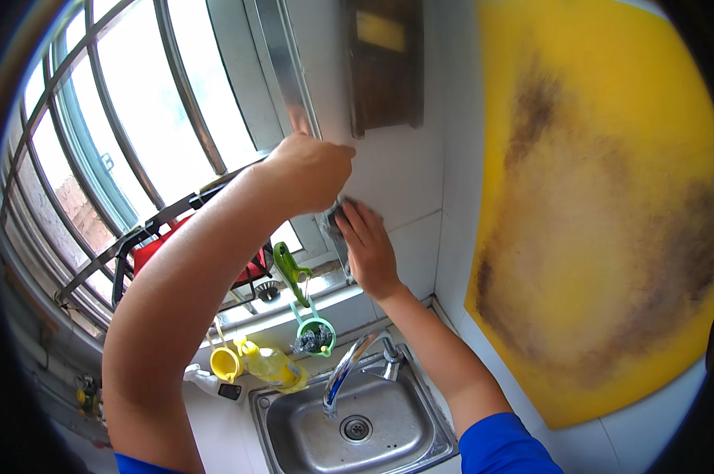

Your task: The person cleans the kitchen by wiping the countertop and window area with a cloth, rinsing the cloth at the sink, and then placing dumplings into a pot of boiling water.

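My right hand (371,253) presses a dark grey scrubbing cloth or pad (337,220) against the window's edge by the tiled wall. Its fingers lie flat over the pad. Just above it, my left hand (311,172) is curled beside the shiny metal window trim (283,65), back of the hand towards me. Its fingertips are hidden, so whether it grips anything cannot be made out. Below both hands, a green plastic clip (289,269) and a mint-green strainer (317,335) with steel wool (311,340) hang at the sill.
A steel sink (345,453) with a curved faucet (348,367) lies below. Beside it stand a yellow bottle (272,365), a yellow cup (225,363) and a white spray bottle (206,379). Window bars (182,83) fill the left. A stained yellow board (582,255) and dark wooden rack (385,77) are right.
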A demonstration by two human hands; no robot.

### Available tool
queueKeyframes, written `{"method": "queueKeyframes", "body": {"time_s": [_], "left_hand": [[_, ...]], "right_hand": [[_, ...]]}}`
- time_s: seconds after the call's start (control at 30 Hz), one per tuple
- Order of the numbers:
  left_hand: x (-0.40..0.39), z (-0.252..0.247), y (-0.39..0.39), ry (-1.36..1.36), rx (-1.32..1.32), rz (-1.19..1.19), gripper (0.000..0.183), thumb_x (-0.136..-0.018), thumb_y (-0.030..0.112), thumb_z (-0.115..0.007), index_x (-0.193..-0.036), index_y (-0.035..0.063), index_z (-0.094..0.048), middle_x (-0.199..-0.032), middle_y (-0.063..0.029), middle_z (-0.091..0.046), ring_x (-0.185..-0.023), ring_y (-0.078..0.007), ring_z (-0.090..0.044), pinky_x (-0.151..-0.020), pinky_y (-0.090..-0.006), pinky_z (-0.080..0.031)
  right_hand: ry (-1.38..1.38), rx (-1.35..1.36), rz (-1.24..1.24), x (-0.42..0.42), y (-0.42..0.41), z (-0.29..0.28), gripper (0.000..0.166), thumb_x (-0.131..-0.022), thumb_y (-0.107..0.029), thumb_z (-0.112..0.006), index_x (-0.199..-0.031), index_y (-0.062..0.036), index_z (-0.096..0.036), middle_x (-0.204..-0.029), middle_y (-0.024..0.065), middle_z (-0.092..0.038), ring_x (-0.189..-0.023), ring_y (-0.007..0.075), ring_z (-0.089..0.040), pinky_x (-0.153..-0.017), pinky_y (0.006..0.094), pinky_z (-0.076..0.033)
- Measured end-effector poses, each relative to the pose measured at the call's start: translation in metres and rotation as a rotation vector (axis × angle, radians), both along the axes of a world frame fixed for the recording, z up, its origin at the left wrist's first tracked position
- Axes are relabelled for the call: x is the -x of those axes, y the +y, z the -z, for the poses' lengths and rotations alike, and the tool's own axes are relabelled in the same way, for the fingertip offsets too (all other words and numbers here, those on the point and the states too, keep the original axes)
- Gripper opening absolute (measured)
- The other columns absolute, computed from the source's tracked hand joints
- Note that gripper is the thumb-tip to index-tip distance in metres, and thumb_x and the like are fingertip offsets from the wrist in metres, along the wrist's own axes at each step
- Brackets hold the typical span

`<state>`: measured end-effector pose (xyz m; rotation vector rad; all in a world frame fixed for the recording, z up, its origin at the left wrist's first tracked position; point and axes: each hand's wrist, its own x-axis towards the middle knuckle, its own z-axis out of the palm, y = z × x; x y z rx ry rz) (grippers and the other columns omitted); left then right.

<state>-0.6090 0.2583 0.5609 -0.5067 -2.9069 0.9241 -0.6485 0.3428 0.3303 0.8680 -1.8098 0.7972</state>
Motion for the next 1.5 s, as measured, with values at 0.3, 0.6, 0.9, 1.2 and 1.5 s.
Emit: {"method": "queueKeyframes", "body": {"time_s": [0.3,0.6,0.9,1.2,1.5], "left_hand": [[-0.02,-0.004,0.0,-0.067,0.02,-0.026,0.049,-0.085,0.014,-0.067,-0.132,0.0073,-0.053,-0.152,0.0007,-0.03,-0.108,-0.0152,-0.06,-0.092,-0.0397,-0.043],[-0.057,-0.011,0.005,-0.061,-0.111,0.104,0.049,-0.085,0.016,-0.066,-0.131,0.0047,-0.053,-0.143,-0.009,-0.044,-0.112,-0.0201,-0.06,-0.1,-0.042,-0.04],[-0.129,0.154,0.03,-0.365,-0.528,0.321,0.051,-0.087,0.025,-0.06,-0.132,0.0042,-0.048,-0.14,-0.0141,-0.046,-0.124,-0.0263,-0.048,-0.095,-0.0398,-0.042],[-0.132,0.24,-0.014,-0.248,-0.967,0.07,0.059,-0.085,0.021,-0.064,-0.138,0.0069,-0.042,-0.139,-0.017,-0.045,-0.12,-0.0344,-0.05,-0.097,-0.044,-0.04],[-0.124,0.237,-0.002,-0.239,-0.992,0.168,0.054,-0.085,0.019,-0.064,-0.134,0.0048,-0.047,-0.134,-0.0174,-0.05,-0.114,-0.0341,-0.055,-0.092,-0.0428,-0.043]], "right_hand": [[-0.18,0.344,0.241,0.03,0.039,0.082,0.054,-0.08,0.005,-0.054,-0.133,-0.001,-0.045,-0.142,0.019,-0.041,-0.133,0.0402,-0.037,-0.11,0.0471,-0.031],[-0.161,0.327,0.352,0.053,0.064,0.038,0.042,-0.088,-0.006,-0.047,-0.129,0.0016,-0.047,-0.141,0.0251,-0.04,-0.133,0.0414,-0.035,-0.111,0.0485,-0.028],[-1.205,0.831,0.241,0.04,0.026,0.241,0.054,-0.085,-0.014,-0.056,-0.134,0.0032,-0.042,-0.134,0.0219,-0.047,-0.125,0.0388,-0.043,-0.106,0.0436,-0.033],[-1.587,1.607,-1.186,0.02,0.024,0.101,0.036,-0.083,-0.017,-0.064,-0.115,-0.0053,-0.055,-0.12,0.0087,-0.055,-0.115,0.0253,-0.048,-0.101,0.0484,-0.036],[-1.614,1.612,-0.861,0.026,0.015,0.155,0.028,-0.09,-0.018,-0.058,-0.116,-0.0087,-0.057,-0.109,0.0077,-0.064,-0.098,0.0234,-0.063,-0.084,0.0401,-0.053]]}}
